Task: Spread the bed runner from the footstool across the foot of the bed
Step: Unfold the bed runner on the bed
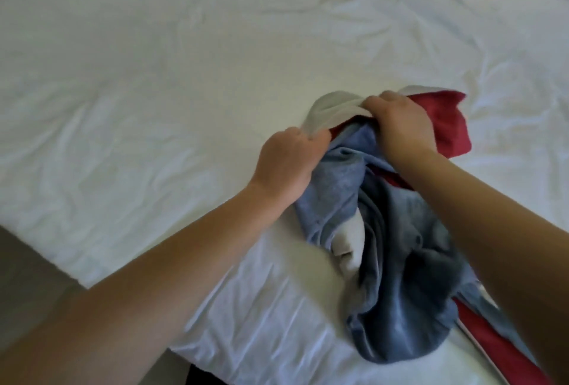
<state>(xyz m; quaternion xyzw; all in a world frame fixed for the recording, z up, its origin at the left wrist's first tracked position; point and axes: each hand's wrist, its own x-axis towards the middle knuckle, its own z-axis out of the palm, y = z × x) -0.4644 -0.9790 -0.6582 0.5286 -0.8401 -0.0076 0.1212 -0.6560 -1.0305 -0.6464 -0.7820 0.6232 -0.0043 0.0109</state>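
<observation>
**Bed** point(154, 76): covered in a white sheet that is creased throughout, most heavily toward the far right. Most of the view is filled by it. Its near edge is seen running aslant, with the sheet's pleated side face dropping away below.

**Floor** point(27, 277): a pale strip, seen past the bed's near left edge.

**Dark patch** point(200, 375): seen under the near edge; what it is cannot be told.

**Bed runner** point(400, 261): blue, red and grey-white cloth, bunched and not laid flat. It is found at the near right part of the bed. Its upper part is heaped on the sheet and its lower part is draped over the near edge and down the side face. A red flap is shown at the far right of the heap, and a red band with a pale border is seen trailing off at the lower right. Part of the red cloth is hidden by the right forearm, which is laid across it.

**Left hand** point(288, 163): knuckles up, fingers curled round the grey-white fold at the heap's left side, which is gripped. The forearm is stretched in across the near edge.

**Right hand** point(400, 123): back up, fingers curled down into the bunch where grey, blue and red meet, which is gripped. The hands are held near each other but apart, with the grey fold arched between them
</observation>
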